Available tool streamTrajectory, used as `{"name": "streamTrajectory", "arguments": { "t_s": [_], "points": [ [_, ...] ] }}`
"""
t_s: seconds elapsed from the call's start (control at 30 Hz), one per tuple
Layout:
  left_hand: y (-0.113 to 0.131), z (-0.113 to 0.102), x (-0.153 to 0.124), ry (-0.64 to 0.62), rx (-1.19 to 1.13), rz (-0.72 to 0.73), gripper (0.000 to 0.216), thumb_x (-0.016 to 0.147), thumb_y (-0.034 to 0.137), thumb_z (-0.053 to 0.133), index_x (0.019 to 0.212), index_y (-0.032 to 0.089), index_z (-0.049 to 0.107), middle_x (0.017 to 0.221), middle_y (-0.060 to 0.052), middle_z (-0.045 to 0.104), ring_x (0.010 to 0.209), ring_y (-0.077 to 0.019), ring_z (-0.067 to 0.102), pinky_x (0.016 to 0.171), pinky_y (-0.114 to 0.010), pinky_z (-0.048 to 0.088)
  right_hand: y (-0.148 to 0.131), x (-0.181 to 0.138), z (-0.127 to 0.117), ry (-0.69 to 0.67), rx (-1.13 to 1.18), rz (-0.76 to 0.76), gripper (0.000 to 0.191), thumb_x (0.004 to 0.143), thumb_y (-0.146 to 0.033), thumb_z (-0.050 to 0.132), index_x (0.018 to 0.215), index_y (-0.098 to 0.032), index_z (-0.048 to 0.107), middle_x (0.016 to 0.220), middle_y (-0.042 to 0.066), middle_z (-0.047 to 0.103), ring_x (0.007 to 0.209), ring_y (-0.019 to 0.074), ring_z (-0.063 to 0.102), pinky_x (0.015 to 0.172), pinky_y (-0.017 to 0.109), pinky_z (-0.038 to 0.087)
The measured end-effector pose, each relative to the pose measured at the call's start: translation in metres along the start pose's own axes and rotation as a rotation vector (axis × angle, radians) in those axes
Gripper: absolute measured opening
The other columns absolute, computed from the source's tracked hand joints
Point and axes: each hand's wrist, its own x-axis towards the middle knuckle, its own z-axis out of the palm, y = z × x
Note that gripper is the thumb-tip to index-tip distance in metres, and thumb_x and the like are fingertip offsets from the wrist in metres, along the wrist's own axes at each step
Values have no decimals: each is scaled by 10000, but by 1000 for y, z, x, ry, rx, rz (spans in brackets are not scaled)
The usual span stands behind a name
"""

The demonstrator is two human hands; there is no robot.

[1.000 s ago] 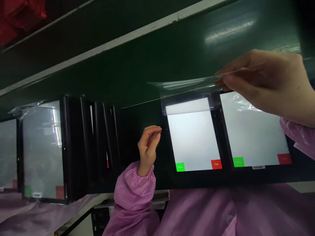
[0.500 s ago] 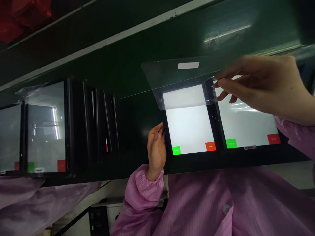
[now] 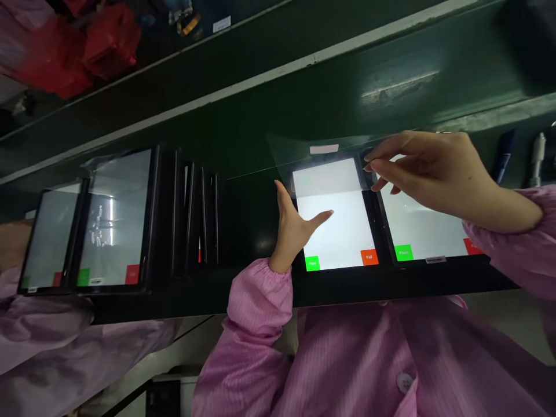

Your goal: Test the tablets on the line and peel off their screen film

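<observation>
A tablet (image 3: 336, 231) lies flat before me, its white screen lit, with a green Pass box and a red Fail box at the bottom. Over its top end hangs a clear protective film (image 3: 295, 153) with a small white label (image 3: 324, 149). My right hand (image 3: 428, 174) pinches the film's right side between thumb and fingertips. At the tablet's left edge is my left hand (image 3: 293, 231), fingers stretched out and thumb spread over the screen. A second lit tablet (image 3: 425, 231) lies on the right, partly hidden under my right hand and wrist.
Several tablets stand on edge in a row (image 3: 195, 214) at the left. Beyond them lie two more tablets, one large (image 3: 115, 226) and one partly behind it (image 3: 52, 237), near a co-worker's sleeve (image 3: 39, 324). Pens (image 3: 537, 156) lie far right; red bags (image 3: 110, 43) sit beyond the ledge.
The film has come down closer to the tablet's top end. My right hand has shifted slightly left and lower. My left hand has risen, its thumb now spread over the screen.
</observation>
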Motion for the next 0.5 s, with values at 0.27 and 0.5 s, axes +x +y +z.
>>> {"name": "streamTrajectory", "arguments": {
  "t_s": [0.27, 0.5],
  "points": [
    [-26, -44, -15, 83, -215, 44, 819, 840, 662, 823, 1525, 330, 519, 1598, -135, 553, 1498, -349, 534, 1249, -529, 435, 0, -2, 1, -5, 38, 27, 129, 956, -373, 699, 914, -255, 728, 880, -13, 751, 662, 173, 737, 512, 298, 567],
    [-23, -43, -53, 102, -554, -160, 563, 878, 692, 758, 1293, 316, 696, 1452, -114, 682, 1405, -312, 627, 1200, -511, 480, 2, -31, 0, -169, -24, -43, 158, 999, -361, 638, 1082, -293, 754, 690, -61, 720, 522, 156, 682, 488, 300, 532]
  ]
}}
